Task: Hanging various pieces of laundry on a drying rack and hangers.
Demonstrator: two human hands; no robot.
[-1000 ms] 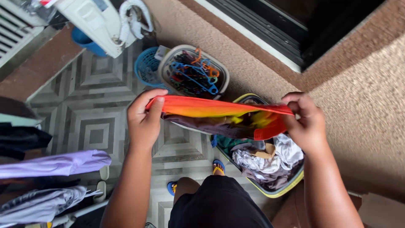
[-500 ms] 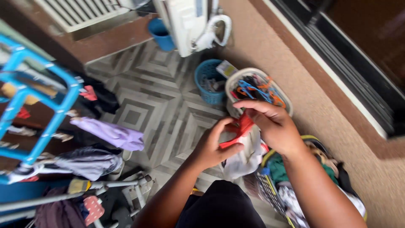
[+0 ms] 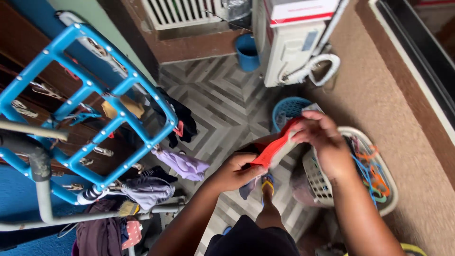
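1. One red-orange cloth [image 3: 274, 148], centre frame, pinched between left hand [image 3: 234, 171] at 7 o'clock and right hand [image 3: 327, 142] at 2 o'clock.
2. One white hanger basket [image 3: 317, 182], partly hidden behind the right forearm.
3. One blue peg rack [image 3: 102, 111] at 9 o'clock, cut off.

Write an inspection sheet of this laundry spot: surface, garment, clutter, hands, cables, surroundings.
Surface: grey patterned tile floor.
Job's things: red-orange garment, stretched between both hands.
Clutter: white basket of coloured hangers; blue basket; blue bucket.
Hands: left hand and right hand both grip the garment.
Cables: white hose looped beside the white unit.
Surroundings: blue clip rack; clothes hanging on the left; textured wall on the right.
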